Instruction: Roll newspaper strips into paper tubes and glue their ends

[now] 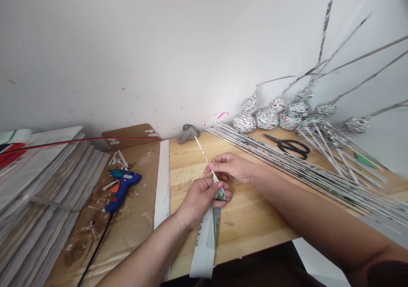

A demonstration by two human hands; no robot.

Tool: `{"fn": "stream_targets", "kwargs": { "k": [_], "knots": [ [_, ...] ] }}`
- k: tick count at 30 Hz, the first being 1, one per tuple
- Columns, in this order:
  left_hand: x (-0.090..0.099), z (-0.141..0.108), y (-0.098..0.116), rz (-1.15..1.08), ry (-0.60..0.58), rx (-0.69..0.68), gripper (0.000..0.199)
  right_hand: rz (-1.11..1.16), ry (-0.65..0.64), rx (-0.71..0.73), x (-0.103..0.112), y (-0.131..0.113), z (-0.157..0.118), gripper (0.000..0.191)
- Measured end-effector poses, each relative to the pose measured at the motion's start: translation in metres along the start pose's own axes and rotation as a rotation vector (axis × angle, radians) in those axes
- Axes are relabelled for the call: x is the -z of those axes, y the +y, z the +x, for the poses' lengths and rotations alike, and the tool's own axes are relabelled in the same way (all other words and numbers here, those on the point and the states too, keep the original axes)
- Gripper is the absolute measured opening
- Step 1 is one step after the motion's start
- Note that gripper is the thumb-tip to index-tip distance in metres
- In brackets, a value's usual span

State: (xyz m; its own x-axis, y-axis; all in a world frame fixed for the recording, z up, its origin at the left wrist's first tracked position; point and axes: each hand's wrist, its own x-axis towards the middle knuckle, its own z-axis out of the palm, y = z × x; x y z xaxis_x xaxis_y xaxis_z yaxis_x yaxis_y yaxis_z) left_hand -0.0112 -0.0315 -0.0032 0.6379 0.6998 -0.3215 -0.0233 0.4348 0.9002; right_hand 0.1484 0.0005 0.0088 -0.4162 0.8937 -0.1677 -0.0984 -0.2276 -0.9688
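A printed paper strip (pixel 204 248) hangs over the near edge of the wooden table, its upper part rolled into a thin tube that points up and away. My left hand (pixel 204 197) is closed around the strip where the flat paper turns into the roll. Just above it, my right hand (pixel 228 168) pinches the thin rolled tube (pixel 202 149) between thumb and fingers. Left of my hands lies another long white paper strip (pixel 162 185), flat on the table. The fingers partly hide the rolled section.
A bundle of rolled paper sticks (pixel 270 163) runs diagonally at right, with black-handled scissors (pixel 290 146) behind. Woven paper gourd shapes (pixel 266 118) stand by the wall. At left are a blue glue gun (pixel 123 189) on stained brown paper and a newspaper stack (pixel 41 206).
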Motion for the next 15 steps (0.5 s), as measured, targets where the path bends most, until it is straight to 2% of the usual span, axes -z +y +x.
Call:
{"fn": "stream_targets", "kwargs": {
  "k": [5, 10, 15],
  "knots": [
    [-0.0018, -0.0005, 0.0012, 0.014, 0.013, 0.014, 0.039, 0.032, 0.134, -0.026, -0.0022, 0.0004, -0.0004, 0.034],
    [-0.0014, -0.0002, 0.0019, 0.014, 0.038, 0.022, 0.040, -0.024, -0.005, -0.009, -0.0008, -0.0004, -0.0014, 0.038],
    [-0.0010, -0.0008, 0.0006, 0.002, 0.005, 0.012, 0.039, 0.030, 0.116, -0.015, -0.0002, -0.0001, -0.0006, 0.033]
  ]
}}
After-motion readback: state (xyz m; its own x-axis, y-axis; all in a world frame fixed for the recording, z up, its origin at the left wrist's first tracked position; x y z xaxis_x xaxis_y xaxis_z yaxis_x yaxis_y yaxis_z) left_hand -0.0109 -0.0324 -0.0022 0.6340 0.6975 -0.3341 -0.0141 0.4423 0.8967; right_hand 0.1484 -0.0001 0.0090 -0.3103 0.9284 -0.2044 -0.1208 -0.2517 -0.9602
